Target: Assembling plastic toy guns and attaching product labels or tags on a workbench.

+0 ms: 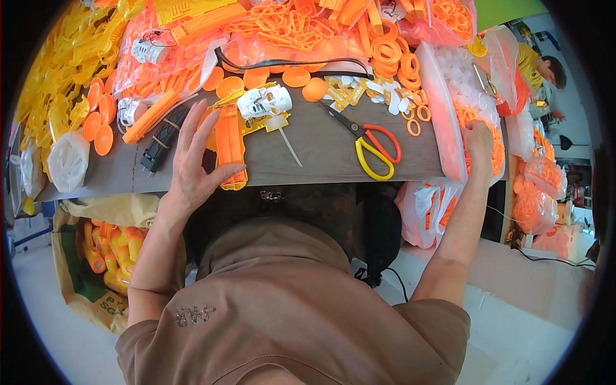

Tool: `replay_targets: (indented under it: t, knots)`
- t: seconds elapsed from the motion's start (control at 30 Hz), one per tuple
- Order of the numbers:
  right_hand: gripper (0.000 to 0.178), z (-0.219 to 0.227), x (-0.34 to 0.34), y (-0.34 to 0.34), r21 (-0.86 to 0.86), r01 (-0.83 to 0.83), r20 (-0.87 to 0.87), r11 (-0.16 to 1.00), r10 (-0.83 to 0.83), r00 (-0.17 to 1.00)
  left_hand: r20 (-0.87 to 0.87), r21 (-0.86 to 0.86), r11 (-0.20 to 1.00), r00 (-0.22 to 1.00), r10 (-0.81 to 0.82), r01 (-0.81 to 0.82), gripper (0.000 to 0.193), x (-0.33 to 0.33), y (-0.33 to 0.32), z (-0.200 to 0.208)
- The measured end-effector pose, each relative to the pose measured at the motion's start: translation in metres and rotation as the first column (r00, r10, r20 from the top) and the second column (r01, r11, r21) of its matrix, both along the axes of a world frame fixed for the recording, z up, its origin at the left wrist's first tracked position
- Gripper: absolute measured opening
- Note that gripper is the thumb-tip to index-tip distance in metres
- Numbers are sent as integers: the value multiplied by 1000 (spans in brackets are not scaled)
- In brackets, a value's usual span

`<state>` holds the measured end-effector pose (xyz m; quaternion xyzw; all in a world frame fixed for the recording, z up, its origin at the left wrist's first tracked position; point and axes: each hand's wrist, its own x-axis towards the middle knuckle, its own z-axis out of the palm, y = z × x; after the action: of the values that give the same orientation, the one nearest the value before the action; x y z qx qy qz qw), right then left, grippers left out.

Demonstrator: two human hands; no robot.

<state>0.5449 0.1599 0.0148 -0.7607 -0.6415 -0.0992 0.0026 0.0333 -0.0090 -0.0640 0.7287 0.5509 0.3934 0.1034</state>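
My left hand lies on the grey table, fingers spread, with the thumb pressing the lower end of an orange and yellow toy gun body. A white inner mechanism piece sits at the top of that toy. My right hand reaches to the far right into a clear plastic bag of small orange parts, fingers curled inside it; what they grip is hidden. Scissors with red and yellow handles lie between the two hands.
Heaps of orange and yellow plastic parts fill the back of the table. A black ribbed piece lies left of my hand. Bags of orange parts hang at the right, a sack of orange pieces below left. Another person sits far right.
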Motion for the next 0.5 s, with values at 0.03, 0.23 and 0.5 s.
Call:
replay_targets:
  t: [0.03, 0.23, 0.5]
  knots:
    - [25, -6, 2, 1, 56, -19, 50, 998, 17, 999, -2, -3, 1000, 1000, 0, 0, 80, 0, 0, 0]
    - [28, -1, 19, -3, 195, -5, -57, 981, 16, 998, 41, 37, 999, 999, -20, 19, 77, -7, -5, 5]
    - [14, 3, -190, -100, 205, -92, -978, 974, 207, 11, 317, 73, 986, 934, -166, 150, 43, 26, -26, 52]
